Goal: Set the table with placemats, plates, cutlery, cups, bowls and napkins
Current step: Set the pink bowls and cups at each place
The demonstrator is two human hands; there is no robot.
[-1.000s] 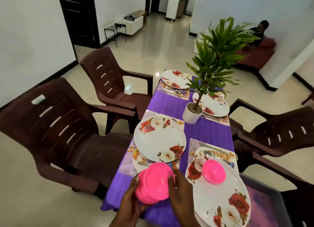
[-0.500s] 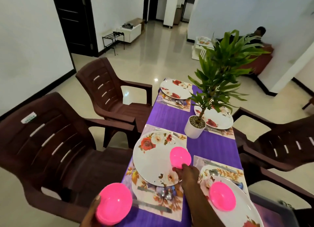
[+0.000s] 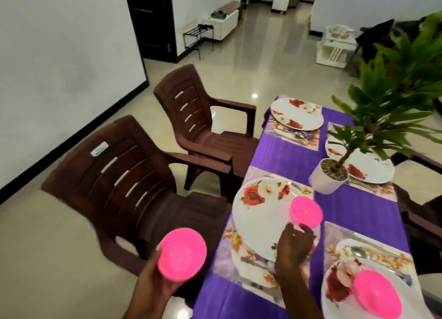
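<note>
My left hand (image 3: 153, 287) grips a pink bowl (image 3: 182, 254) from below, out past the table's left edge and above the near chair's seat. A second pink bowl (image 3: 306, 210) sits on the right part of a floral plate (image 3: 260, 213), which lies on a placemat (image 3: 229, 244) with cutlery. My right hand (image 3: 293, 244) hovers just in front of that bowl with loosely bent fingers, fingertips at its near rim. A third pink bowl (image 3: 376, 294) lies on the near-right plate (image 3: 339, 302). Two far plates (image 3: 296, 114) (image 3: 368, 168) carry no bowl.
A potted plant in a white pot (image 3: 327, 175) stands mid-table on the purple cloth (image 3: 287, 156), its leaves spreading over the right side. Brown plastic chairs (image 3: 124, 175) (image 3: 198, 117) stand along the left, with more at the right edge. A spoon and knife (image 3: 363, 249) lie on the near-right placemat.
My right hand carried one pink bowl from the stack onto the left plate and now lets go of it. My left hand moved left with the remaining bowl. The view shifted left.
</note>
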